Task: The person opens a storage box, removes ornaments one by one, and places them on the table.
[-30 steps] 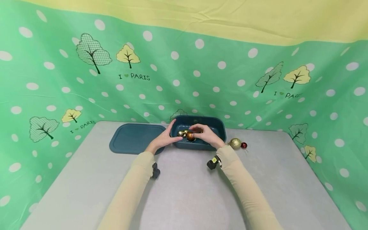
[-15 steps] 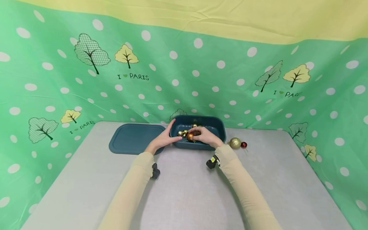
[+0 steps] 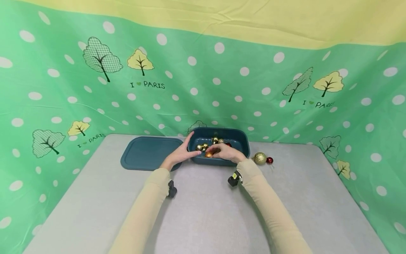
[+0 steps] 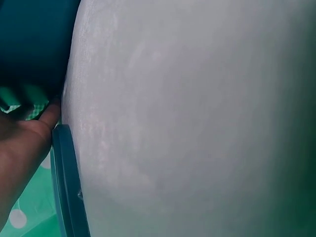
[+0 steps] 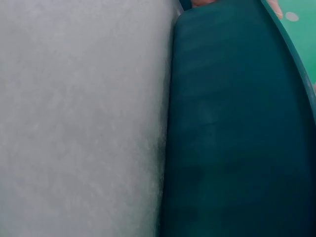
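In the head view, my left hand [image 3: 180,152] holds the left end of a dark blue plastic box [image 3: 238,161], thumb at the front rim and fingers toward the back corner. My right hand [image 3: 226,152] reaches over the front wall into the box, its fingertips pinching an orange glittery Christmas ball [image 3: 208,154]. Behind it lie several gold Christmas balls [image 3: 215,140] and a red ball [image 3: 228,144], partly covered by the hand. The left wrist view catches part of the left hand [image 4: 24,140] against the box; the right wrist view mostly shows the box's outer wall [image 5: 222,123].
The flat blue lid [image 3: 150,153] lies on the grey table [image 3: 203,211] left of the box. Right of the box rest a larger gold glitter ball [image 3: 260,158] and a small red ball [image 3: 269,160]. A green dotted curtain [image 3: 203,81] hangs behind and at both sides.
My right hand has moved slightly down and toward the box's front wall with the orange ball, uncovering gold and red balls behind it. The left hand stays on the box.
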`<state>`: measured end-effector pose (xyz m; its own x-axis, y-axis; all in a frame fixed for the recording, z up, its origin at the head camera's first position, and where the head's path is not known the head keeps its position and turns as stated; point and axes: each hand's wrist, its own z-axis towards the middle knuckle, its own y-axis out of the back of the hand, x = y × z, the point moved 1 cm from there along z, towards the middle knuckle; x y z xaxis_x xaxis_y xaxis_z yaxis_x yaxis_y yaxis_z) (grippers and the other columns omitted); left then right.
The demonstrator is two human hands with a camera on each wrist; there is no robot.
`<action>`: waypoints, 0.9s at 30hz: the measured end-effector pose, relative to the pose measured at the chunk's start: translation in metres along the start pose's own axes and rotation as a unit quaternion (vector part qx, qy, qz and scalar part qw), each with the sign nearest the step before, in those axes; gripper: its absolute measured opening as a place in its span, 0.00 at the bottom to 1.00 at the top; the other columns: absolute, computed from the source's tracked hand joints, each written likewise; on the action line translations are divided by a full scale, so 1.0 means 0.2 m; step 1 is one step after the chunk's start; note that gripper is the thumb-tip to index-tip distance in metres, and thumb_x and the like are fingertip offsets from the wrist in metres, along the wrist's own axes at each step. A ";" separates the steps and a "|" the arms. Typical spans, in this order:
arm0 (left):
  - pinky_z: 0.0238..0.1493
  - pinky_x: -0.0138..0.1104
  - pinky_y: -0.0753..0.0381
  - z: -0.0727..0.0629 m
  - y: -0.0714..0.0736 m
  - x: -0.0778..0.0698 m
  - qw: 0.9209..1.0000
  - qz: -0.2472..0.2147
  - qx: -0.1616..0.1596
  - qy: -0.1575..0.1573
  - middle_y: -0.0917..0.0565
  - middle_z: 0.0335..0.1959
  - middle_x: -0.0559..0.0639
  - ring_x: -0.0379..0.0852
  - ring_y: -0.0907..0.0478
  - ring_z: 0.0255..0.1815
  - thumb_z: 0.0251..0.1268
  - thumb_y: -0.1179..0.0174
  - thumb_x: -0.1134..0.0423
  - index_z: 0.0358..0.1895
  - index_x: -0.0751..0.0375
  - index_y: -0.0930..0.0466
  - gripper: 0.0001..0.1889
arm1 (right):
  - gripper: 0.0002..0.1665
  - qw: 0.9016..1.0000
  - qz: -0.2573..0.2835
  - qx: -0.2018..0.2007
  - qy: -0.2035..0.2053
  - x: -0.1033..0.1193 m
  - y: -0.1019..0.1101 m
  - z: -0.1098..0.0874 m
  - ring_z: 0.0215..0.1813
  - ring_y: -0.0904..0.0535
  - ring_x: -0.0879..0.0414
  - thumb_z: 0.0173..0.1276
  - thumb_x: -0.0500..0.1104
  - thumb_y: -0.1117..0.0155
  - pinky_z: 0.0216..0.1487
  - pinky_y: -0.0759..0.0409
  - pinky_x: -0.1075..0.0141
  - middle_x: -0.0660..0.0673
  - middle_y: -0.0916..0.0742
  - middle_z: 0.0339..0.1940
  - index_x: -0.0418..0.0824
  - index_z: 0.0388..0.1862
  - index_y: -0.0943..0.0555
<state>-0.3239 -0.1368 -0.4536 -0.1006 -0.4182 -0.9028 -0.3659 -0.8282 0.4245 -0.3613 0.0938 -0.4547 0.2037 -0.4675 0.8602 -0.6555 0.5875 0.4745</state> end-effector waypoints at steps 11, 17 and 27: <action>0.66 0.62 0.50 0.03 0.00 0.04 1.000 0.000 0.004 0.004 0.67 0.78 0.58 0.64 0.63 0.75 0.68 0.39 0.55 0.79 0.48 0.71 0.50 | 0.20 0.999 0.034 0.035 0.012 0.01 0.01 -0.02 0.61 0.26 0.50 0.72 0.35 0.42 0.59 0.27 0.57 0.43 0.20 0.58 0.37 0.62 0.23; 0.66 0.62 0.51 0.08 -0.01 0.13 1.000 0.003 -0.012 -0.001 0.66 0.78 0.54 0.63 0.62 0.76 0.65 0.37 0.49 0.78 0.38 0.71 0.52 | 0.21 0.999 0.034 0.013 0.026 0.02 0.02 -0.02 0.58 0.25 0.52 0.71 0.37 0.39 0.57 0.26 0.58 0.44 0.20 0.57 0.37 0.62 0.23; 0.66 0.62 0.48 0.07 -0.02 0.14 1.000 0.014 -0.026 0.000 0.64 0.79 0.52 0.62 0.59 0.76 0.63 0.36 0.47 0.78 0.37 0.68 0.52 | 0.24 0.996 0.051 -0.015 0.069 0.02 0.06 -0.06 0.52 0.22 0.50 0.69 0.36 0.39 0.53 0.22 0.60 0.38 0.20 0.57 0.32 0.63 0.25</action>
<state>-0.3391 -0.1399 -0.4806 -0.1103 -0.4410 -0.8907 -0.3142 -0.8347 0.4522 -0.3602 0.1064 -0.4443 0.2371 -0.3104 0.9206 -0.6563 0.6475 0.3874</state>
